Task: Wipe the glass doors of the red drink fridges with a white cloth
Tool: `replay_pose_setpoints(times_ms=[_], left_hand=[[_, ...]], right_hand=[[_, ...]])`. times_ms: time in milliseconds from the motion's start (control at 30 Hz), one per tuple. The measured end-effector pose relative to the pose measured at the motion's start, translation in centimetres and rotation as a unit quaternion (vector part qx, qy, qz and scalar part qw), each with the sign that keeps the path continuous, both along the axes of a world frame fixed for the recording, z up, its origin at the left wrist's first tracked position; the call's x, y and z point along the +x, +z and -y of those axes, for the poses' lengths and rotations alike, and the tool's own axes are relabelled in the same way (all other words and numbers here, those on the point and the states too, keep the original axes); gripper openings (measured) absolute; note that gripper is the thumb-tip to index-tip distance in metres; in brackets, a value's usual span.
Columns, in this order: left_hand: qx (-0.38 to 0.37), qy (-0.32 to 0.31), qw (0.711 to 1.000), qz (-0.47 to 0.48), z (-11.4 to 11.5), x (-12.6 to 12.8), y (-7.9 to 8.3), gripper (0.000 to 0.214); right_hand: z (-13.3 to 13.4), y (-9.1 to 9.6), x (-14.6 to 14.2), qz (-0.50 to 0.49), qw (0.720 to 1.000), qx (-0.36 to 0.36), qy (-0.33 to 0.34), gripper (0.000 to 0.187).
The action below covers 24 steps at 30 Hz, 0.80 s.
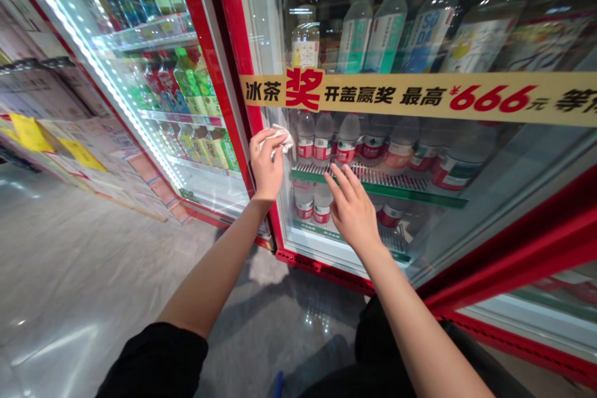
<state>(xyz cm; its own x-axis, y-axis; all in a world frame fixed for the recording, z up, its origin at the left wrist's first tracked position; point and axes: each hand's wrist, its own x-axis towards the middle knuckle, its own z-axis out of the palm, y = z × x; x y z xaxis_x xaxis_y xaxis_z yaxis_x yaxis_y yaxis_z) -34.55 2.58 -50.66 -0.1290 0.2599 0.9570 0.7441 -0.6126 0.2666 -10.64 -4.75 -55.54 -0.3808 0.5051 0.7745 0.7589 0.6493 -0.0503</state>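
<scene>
My left hand grips a crumpled white cloth, pressed against the glass door of a red-framed drinks fridge, close to the door's left edge. To its right, my right hand is raised before the same glass with fingers stretched out and nothing in them; whether the fingertips touch the pane I cannot tell. Just above both hands a yellow banner strip with red and black characters runs across the door. Behind the glass, water bottles with red labels stand on wire shelves, and taller bottles fill the shelf above.
A second lit drinks fridge stands on the left, with stacked cartons beyond it. At the lower right is another red-framed cabinet. Shiny grey floor spreads below and to the left.
</scene>
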Motion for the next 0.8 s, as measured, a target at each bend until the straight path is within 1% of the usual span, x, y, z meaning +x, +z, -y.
replay_pose_setpoints(times_ms=[67, 100, 167, 267, 333, 367, 433, 533, 600, 633, 700, 800], left_hand=[[0.012, -0.03, 0.999, -0.023, -0.1, 1.8, 0.7, 0.029], [0.017, -0.043, 0.998, -0.041, -0.1, 2.5, 0.6, 0.03], [0.019, -0.058, 0.995, -0.073, 0.0, 3.3, -0.4, 0.03], [0.005, -0.057, 0.993, -0.102, 0.4, 3.0, -2.9, 0.025], [0.004, -0.044, 0.995, -0.087, 0.6, 2.3, -4.1, 0.023], [0.005, -0.04, 0.997, -0.072, 0.7, 2.0, -4.2, 0.023], [0.012, -0.034, 0.999, -0.035, 0.6, 1.9, -3.8, 0.023], [0.026, -0.027, 0.999, -0.001, 0.4, 3.0, -1.9, 0.025], [0.034, -0.02, 0.999, -0.008, 0.2, 4.3, -0.9, 0.027], [0.036, -0.018, 0.999, -0.021, 0.2, 4.9, -0.7, 0.028], [0.035, -0.022, 0.997, -0.06, 0.5, 5.8, -1.2, 0.028], [0.01, -0.048, 0.993, -0.107, 1.2, 6.1, -3.4, 0.028]], right_hand=[[-0.1, -0.1, 0.1, 0.003, 1.0, 0.001, 0.001, 0.083], [0.0, -0.1, 0.2, 0.002, 1.0, 0.0, 0.001, 0.084], [0.1, 0.0, 0.3, -0.003, 1.0, -0.002, -0.002, 0.086], [0.3, 0.1, 0.6, -0.013, 1.0, 0.005, -0.009, 0.085], [0.5, 0.2, 0.8, -0.016, 1.0, 0.012, -0.013, 0.085], [0.6, 0.2, 1.0, -0.016, 1.0, 0.015, -0.014, 0.085], [0.7, 0.2, 1.2, -0.018, 1.0, 0.013, -0.014, 0.085], [0.8, 0.2, 1.5, -0.024, 1.0, 0.004, -0.016, 0.087], [0.9, 0.3, 1.6, -0.027, 0.999, 0.003, -0.02, 0.086], [0.9, 0.3, 1.7, -0.029, 0.999, 0.005, -0.023, 0.086], [0.9, 0.3, 2.0, -0.032, 0.999, 0.014, -0.031, 0.086], [1.1, 0.3, 2.6, -0.037, 0.998, 0.028, -0.045, 0.086]])
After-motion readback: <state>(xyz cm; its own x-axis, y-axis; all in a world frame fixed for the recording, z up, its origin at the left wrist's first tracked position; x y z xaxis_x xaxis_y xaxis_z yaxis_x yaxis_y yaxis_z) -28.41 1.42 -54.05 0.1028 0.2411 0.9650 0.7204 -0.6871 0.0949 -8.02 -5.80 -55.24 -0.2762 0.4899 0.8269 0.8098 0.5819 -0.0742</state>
